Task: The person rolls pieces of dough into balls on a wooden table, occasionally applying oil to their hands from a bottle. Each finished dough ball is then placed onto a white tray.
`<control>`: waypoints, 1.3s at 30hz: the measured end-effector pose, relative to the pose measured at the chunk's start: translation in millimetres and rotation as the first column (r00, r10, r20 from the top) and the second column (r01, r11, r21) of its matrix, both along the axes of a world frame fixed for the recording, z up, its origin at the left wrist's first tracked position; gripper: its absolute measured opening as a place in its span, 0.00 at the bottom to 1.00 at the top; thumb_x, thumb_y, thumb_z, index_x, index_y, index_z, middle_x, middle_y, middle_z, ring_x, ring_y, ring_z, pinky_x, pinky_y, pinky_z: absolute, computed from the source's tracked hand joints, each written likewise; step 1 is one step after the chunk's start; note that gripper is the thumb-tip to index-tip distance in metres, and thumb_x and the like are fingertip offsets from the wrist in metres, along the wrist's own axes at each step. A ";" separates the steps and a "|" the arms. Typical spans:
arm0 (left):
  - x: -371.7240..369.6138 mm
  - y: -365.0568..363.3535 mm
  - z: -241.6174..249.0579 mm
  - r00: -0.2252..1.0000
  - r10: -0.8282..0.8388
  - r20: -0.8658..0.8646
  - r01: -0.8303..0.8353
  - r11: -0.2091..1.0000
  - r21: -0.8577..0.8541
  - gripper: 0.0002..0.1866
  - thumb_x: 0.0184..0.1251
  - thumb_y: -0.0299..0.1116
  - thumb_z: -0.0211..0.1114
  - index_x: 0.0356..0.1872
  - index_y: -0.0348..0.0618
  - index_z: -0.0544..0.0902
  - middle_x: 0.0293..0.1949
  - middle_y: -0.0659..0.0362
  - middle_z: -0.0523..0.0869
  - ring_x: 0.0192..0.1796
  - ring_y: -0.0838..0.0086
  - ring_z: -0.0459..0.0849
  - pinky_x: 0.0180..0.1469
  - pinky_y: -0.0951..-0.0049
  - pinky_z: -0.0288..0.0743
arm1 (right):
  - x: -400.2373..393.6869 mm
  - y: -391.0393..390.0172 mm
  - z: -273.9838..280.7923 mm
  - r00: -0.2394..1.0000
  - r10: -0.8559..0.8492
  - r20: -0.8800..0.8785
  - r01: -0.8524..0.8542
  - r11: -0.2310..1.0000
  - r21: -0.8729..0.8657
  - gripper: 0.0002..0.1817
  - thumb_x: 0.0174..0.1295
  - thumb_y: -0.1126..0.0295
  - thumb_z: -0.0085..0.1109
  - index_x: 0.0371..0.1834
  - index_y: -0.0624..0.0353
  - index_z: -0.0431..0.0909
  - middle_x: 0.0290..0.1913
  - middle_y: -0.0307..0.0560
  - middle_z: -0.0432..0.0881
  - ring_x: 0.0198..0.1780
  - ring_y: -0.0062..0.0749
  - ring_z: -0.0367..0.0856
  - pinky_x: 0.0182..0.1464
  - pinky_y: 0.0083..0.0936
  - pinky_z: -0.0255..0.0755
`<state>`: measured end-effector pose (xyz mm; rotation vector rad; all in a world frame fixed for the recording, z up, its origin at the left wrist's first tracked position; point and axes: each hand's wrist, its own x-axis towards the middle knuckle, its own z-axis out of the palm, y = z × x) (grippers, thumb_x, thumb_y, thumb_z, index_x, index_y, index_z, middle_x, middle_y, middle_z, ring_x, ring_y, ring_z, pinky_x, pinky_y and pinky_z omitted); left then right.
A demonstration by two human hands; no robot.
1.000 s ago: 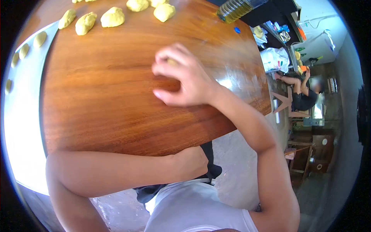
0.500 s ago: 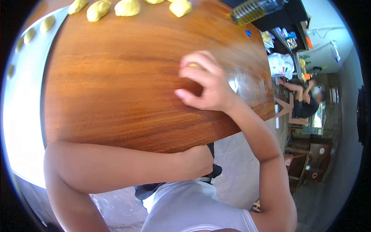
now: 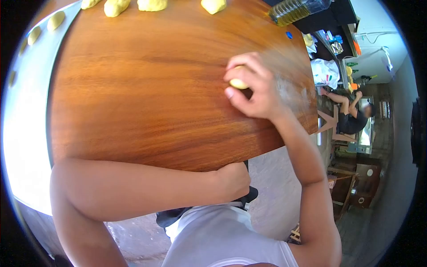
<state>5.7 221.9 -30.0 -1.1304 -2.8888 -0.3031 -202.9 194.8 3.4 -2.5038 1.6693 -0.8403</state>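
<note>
Right hand [image 3: 258,91] had shifted right, fingers curled around dough piece [image 3: 239,83]; left hand [image 3: 233,181], finger state indiscernible. Smooth pieces [image 3: 56,21] lay on left tray [image 3: 26,133]; rough lumps [image 3: 152,4], far side, unshaped.

The tabletop [image 3: 155,89] looks like smooth, glossy wood with dark streaked grain, the tray [image 3: 26,133] pale and smooth like metal, the dough lumps [image 3: 116,7] matt and slightly rough, the bottle [image 3: 293,11] clear, shiny, ribbed plastic, the shirt [image 3: 213,236] soft matt cloth, the floor [image 3: 275,187] dull and rough
</note>
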 end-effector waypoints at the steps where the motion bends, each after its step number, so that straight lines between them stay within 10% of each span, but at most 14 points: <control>1: -2.1 -1.2 4.8 1.000 -0.015 0.009 0.016 0.998 -0.062 0.08 0.59 0.35 0.67 0.30 0.48 0.93 0.33 0.59 0.93 0.36 0.63 0.90 0.36 0.61 0.77 | -11.7 -2.4 2.6 0.995 -0.080 -0.066 0.078 0.997 -0.028 0.12 0.54 0.65 0.73 0.38 0.57 0.82 0.45 0.48 0.80 0.50 0.47 0.79 0.56 0.41 0.76; 13: 5.0 -0.2 -0.9 0.998 0.019 -0.053 -0.019 1.000 0.005 0.10 0.59 0.37 0.66 0.28 0.47 0.93 0.31 0.56 0.93 0.35 0.62 0.91 0.35 0.59 0.76 | 0.7 2.0 -2.0 0.998 -0.057 -0.039 0.056 0.998 -0.029 0.13 0.54 0.64 0.73 0.37 0.57 0.82 0.45 0.49 0.80 0.49 0.48 0.79 0.53 0.43 0.76; 16: 1.7 -4.9 3.4 1.000 -0.006 -0.030 0.006 1.000 -0.008 0.10 0.58 0.37 0.66 0.27 0.47 0.93 0.30 0.56 0.93 0.35 0.62 0.91 0.35 0.58 0.77 | -42.1 -12.1 -2.6 0.934 -0.314 -0.173 0.291 0.945 -0.148 0.15 0.54 0.60 0.76 0.37 0.57 0.83 0.45 0.50 0.82 0.49 0.49 0.80 0.51 0.42 0.75; 23: 3.1 2.0 -8.7 0.999 0.017 -0.049 -0.013 0.997 0.080 0.10 0.58 0.37 0.66 0.26 0.47 0.92 0.30 0.55 0.92 0.35 0.60 0.91 0.36 0.56 0.77 | 32.5 -45.1 -3.2 0.997 -0.037 -0.062 0.031 0.994 -0.108 0.16 0.54 0.60 0.76 0.38 0.58 0.84 0.46 0.47 0.82 0.51 0.45 0.80 0.53 0.39 0.76; 30: 4.4 0.7 -1.3 0.995 0.004 -0.102 -0.004 1.000 0.003 0.10 0.58 0.36 0.65 0.27 0.46 0.92 0.30 0.55 0.92 0.35 0.61 0.91 0.35 0.60 0.77 | -36.9 -44.4 -6.8 0.963 -0.245 -0.115 0.227 0.962 -0.150 0.18 0.53 0.57 0.77 0.38 0.56 0.84 0.46 0.48 0.82 0.51 0.47 0.79 0.56 0.41 0.76; 39: 2.0 -3.0 1.5 0.999 0.028 -0.041 -0.028 1.000 0.006 0.10 0.59 0.37 0.66 0.28 0.47 0.93 0.31 0.56 0.93 0.34 0.62 0.91 0.35 0.61 0.77 | -1.8 1.2 5.9 0.994 -0.100 -0.050 0.099 0.995 -0.030 0.18 0.53 0.59 0.76 0.38 0.59 0.83 0.46 0.52 0.80 0.50 0.50 0.80 0.54 0.41 0.77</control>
